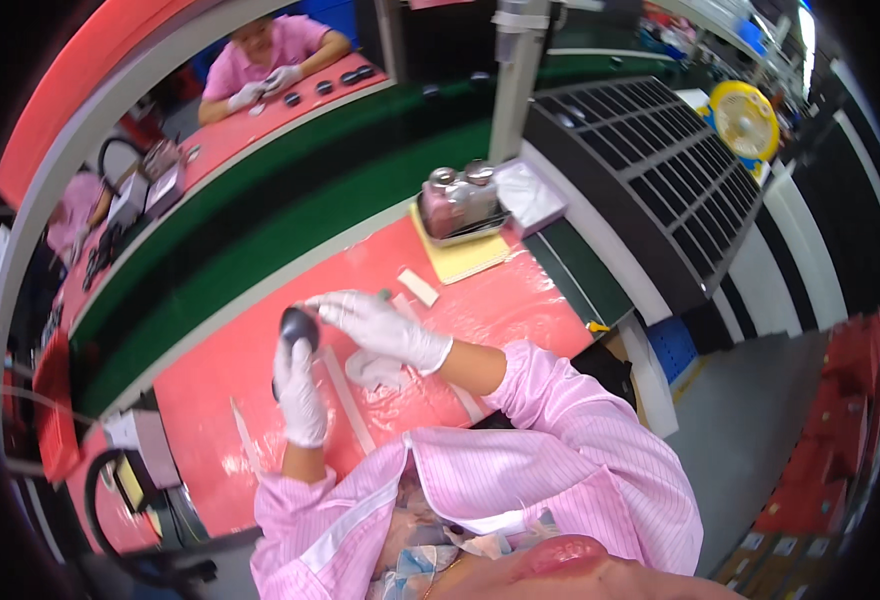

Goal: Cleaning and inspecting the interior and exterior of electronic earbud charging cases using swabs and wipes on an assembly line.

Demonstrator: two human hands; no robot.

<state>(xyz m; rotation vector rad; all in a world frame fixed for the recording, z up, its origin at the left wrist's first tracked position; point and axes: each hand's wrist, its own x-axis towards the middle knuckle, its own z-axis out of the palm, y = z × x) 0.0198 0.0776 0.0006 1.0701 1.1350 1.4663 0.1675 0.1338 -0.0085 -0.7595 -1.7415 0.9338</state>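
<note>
Belt (250, 255): green and long, running beyond the left fingers (295, 362) and the right fingers (348, 306).
Worktop (205, 400): pinkish red and glossy, spread beneath all the fingers.
Pad (472, 263): yellow, farther out and to the right of the right fingers.
Bottles (445, 208): two, metal-topped, standing in a dark tray (465, 236) on the pad, well apart from the right fingers.
Cloth (372, 370): white, crumpled, on the worktop between both sets of fingers, on the near side.
Right fingers: white-gloved, nearly straight; cannot tell whether their tips touch or pinch anything.
Left fingers: white-gloved, closed on the dark piece's lower part.
Dark piece (301, 326): rounded, shiny, above the worktop, just beside the right fingertips.
Strip (418, 287): pale, lying right of the right fingers.
</note>
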